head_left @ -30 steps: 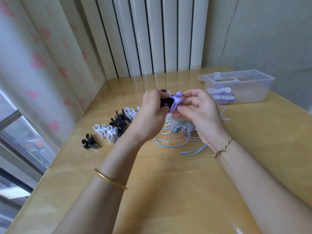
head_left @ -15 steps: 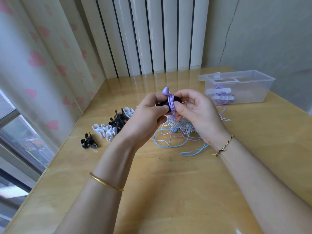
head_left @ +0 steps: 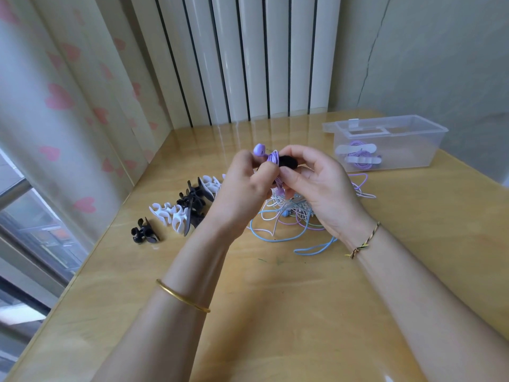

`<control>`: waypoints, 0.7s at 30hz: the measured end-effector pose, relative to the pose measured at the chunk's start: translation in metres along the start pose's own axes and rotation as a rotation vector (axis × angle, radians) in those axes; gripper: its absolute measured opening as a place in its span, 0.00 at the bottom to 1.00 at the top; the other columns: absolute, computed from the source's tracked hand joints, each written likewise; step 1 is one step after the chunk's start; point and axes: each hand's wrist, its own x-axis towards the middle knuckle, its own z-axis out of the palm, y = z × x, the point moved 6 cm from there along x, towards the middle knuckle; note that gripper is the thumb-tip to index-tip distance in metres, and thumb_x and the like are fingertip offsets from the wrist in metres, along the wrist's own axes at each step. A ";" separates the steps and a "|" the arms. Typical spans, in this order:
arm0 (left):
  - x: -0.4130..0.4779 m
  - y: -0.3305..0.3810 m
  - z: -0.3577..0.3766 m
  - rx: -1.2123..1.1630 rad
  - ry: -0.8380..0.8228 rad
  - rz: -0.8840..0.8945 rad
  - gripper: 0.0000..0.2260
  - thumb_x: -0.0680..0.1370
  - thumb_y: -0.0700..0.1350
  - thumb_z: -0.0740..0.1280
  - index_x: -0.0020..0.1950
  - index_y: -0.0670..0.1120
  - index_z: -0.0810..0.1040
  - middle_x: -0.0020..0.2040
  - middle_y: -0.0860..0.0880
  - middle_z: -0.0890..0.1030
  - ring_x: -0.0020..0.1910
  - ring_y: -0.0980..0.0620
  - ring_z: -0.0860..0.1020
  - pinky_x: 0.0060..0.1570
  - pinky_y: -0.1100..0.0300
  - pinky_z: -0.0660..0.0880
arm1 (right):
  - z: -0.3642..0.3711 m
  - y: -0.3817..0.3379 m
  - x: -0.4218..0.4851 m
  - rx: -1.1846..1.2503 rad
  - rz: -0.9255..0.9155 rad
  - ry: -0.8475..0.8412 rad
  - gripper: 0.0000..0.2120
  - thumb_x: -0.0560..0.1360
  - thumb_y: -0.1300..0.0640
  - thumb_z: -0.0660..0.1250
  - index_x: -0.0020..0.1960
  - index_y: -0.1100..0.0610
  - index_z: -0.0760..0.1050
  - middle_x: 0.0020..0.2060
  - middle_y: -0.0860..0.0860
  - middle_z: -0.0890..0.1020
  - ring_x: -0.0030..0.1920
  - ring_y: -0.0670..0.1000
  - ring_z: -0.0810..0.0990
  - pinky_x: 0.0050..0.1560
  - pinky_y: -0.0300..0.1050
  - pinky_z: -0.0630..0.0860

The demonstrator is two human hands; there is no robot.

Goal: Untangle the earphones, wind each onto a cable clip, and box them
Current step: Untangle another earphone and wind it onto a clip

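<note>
Both hands are raised above the table's middle, holding a black cable clip with a purple earphone cable wound round it. My left hand grips the clip's left end, where a purple earbud sticks up. My right hand pinches the clip's right end and the hanging cable end. Below them lies a tangle of blue, white and pink earphones. A clear plastic box at the back right holds a purple earphone wound on a white clip.
A row of spare white clips and black clips lies left of the tangle, with one black clip apart at the left. A curtain and window border the table's left edge; a wall stands behind.
The clip has turned in my hands, its black end now showing to the right. The purple earbud stays at the top left. My right thumb has shifted lower on the cable.
</note>
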 end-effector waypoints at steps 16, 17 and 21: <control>0.004 0.009 -0.001 -0.091 0.012 0.009 0.11 0.69 0.42 0.59 0.46 0.35 0.70 0.34 0.43 0.72 0.33 0.47 0.70 0.28 0.65 0.65 | 0.007 -0.007 0.002 0.086 0.025 -0.007 0.10 0.72 0.65 0.67 0.51 0.56 0.76 0.40 0.51 0.77 0.33 0.50 0.74 0.32 0.44 0.74; 0.004 0.010 -0.001 -0.063 0.020 0.019 0.14 0.69 0.43 0.58 0.46 0.33 0.71 0.33 0.44 0.71 0.31 0.48 0.69 0.27 0.66 0.65 | 0.007 -0.007 0.002 0.083 0.022 -0.002 0.10 0.72 0.65 0.67 0.51 0.56 0.76 0.40 0.50 0.77 0.34 0.50 0.75 0.33 0.45 0.74; 0.004 0.009 -0.004 -0.021 0.056 0.028 0.11 0.68 0.44 0.58 0.44 0.38 0.67 0.33 0.48 0.68 0.28 0.54 0.66 0.27 0.67 0.64 | 0.004 -0.005 0.000 0.059 0.040 0.037 0.11 0.72 0.64 0.64 0.54 0.60 0.78 0.41 0.54 0.78 0.36 0.55 0.76 0.27 0.61 0.73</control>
